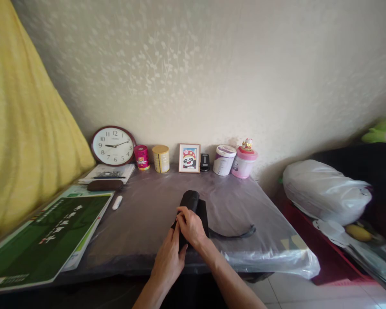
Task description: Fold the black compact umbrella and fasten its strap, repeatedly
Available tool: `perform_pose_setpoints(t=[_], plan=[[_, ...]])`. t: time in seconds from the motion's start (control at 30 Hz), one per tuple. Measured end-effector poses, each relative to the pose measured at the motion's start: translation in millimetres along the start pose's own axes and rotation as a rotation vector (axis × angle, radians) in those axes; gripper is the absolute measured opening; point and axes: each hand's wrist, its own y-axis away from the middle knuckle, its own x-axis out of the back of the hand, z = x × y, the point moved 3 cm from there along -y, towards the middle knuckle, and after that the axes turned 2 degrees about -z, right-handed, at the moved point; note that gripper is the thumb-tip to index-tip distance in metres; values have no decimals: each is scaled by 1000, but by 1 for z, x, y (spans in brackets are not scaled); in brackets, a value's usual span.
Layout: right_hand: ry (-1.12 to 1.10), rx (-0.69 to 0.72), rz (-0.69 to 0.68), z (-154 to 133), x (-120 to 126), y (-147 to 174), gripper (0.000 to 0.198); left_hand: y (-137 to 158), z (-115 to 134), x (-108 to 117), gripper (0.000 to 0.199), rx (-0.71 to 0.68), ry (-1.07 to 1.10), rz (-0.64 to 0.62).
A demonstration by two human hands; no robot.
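A black, partly rolled item (190,201), fabric-like in look, lies near the front middle of the table. I cannot make out its exact kind. My right hand (190,226) rests over it from above, fingers bent and pressed together on its near part. Against its left side is my left hand (172,253), fingers closed round the near end and touching the right hand's fingertips. A flat black panel shows to the right of the roll. From there a thin dark strap (234,235) curves out to the right along the tabletop. My hands hide the item's near part.
Plastic film covers the table (141,219). Green books (51,236), a brown case (105,185) and a white stick-like object (117,202) lie left. Along the wall stand a clock (113,146), several tins, a picture frame (189,158). A white bag (324,191) sits right.
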Motion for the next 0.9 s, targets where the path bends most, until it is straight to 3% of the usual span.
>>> perform_pose_setpoints(t=[0.1,0.17,0.43,0.63,0.9], plan=[[40,210,75,2,1,13,25,0,-3,-5,52,-21,3,42],[75,216,108,13,0,11,24,1,-4,-8,53,-24,-25,64],[211,86,45,64,-5,-44,31,1,-2,-15,56,-7,-131,58],[139,-222,389,97,-1,-50,53,2,6,-18,58,-8,-150,80],[123,-362,351,84,-39,-41,74,5,9,-14,62,67,-31,-86]])
